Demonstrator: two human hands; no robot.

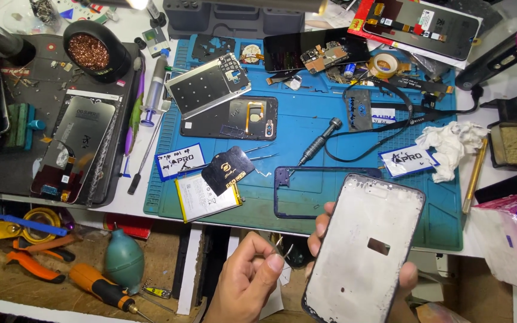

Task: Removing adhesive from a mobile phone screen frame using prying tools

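My right hand (318, 236) holds up a phone display frame (360, 263) below the bench's front edge, its pale grey inner side with a small rectangular cutout facing me. The fingers wrap around its left and right edges; most of the hand is hidden behind it. My left hand (246, 278) is just left of the frame, thumb and forefinger pinched on thin metal tweezers (282, 247) whose tips point up toward the frame's left edge.
A blue work mat (330, 137) carries a dark purple phone frame (306, 191), a screwdriver (318, 142), a battery (204, 194), a black back cover (231, 118), a silver mid plate (207, 84) and a crumpled tissue (450, 146). A green blower (124, 257) and an orange screwdriver (100, 287) lie lower left.
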